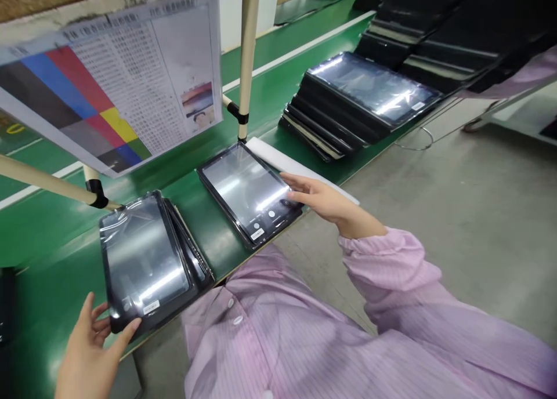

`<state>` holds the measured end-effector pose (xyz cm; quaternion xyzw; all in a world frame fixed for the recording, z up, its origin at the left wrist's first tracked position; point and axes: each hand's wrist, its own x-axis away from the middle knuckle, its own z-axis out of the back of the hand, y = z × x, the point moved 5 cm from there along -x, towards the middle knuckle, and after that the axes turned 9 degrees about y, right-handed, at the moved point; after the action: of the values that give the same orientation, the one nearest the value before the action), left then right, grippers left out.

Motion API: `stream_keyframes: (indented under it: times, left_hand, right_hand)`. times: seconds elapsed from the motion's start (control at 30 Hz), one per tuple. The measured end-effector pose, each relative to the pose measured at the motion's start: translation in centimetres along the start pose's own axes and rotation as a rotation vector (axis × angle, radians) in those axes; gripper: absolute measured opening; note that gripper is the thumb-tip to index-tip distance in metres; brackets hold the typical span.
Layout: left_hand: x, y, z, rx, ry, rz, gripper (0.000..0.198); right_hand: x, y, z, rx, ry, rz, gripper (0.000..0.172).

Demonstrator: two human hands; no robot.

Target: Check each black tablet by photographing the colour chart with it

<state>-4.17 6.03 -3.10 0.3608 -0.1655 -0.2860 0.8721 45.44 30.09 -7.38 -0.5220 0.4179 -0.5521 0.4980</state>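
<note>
Two tablets are seen, faces up, on the green tabletop [220,239]. The left tablet [145,257] is laid on top of other dark tablets [185,236], which are exposed, skewed, along its right side; the middle tablet [243,184] is placed to the right, well clear of that pile. The near-left corner of the left tablet is spanned by the left hand [93,341]: thumb on the face, fingers curled by the side edge; whether weight is gripped cannot be told. The right hand [317,199] is held open, nothing grasped, fingertips set at the right edge of the middle tablet's lit screen.

Risks, as judged: the left tablet could be slid off its uneven pile if its corner is pulled sideways; either tablet could be dropped if pushed past the nearby front edge; the wrinkled film could be lifted if caught by a thumb; a wrong icon could be pressed by a stray fingertip.

Orientation: both long axes are run from far left to near right, the middle tablet's slanted more. White labels are carried at the near short ends. The middle tablet is flanked on its right by a white strip [300,168].
</note>
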Motion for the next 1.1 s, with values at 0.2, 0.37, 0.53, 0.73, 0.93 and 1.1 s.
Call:
stream_keyframes:
  times: [0.2,0.37,0.53,0.73,0.93,1.1]
  left_hand:
    - [-0.7,1.7,-0.3,0.388,0.041,0.311,0.052]
    - [-0.7,3.8,-1.7,0.522,0.037,0.414,0.028]
    - [1.5,6.4,-1.9,0.764,-0.063,0.317,0.050]
    - [5.4,9.4,-2.2,0.992,-0.136,0.192,0.049]
    - [7.2,12.7,-4.5,1.169,-0.293,-0.031,0.039]
    - [7.8,14.1,-5.8,1.281,-0.151,-0.165,0.033]
  right_hand:
    - [0.1,-3.3,1.5,-0.010,0.433,0.138,0.035]
    - [1.8,-6.4,-3.0,0.064,0.351,0.301,0.024]
    - [5.1,-8.5,-11.9,0.265,-0.186,0.562,0.027]
    - [7.6,-9.7,-17.1,0.227,-0.417,0.610,0.070]
    - [8.3,-10.8,-16.2,-0.240,-0.285,0.538,0.058]
    - [7.9,-11.4,-14.5,-0.504,-0.055,0.710,0.066]
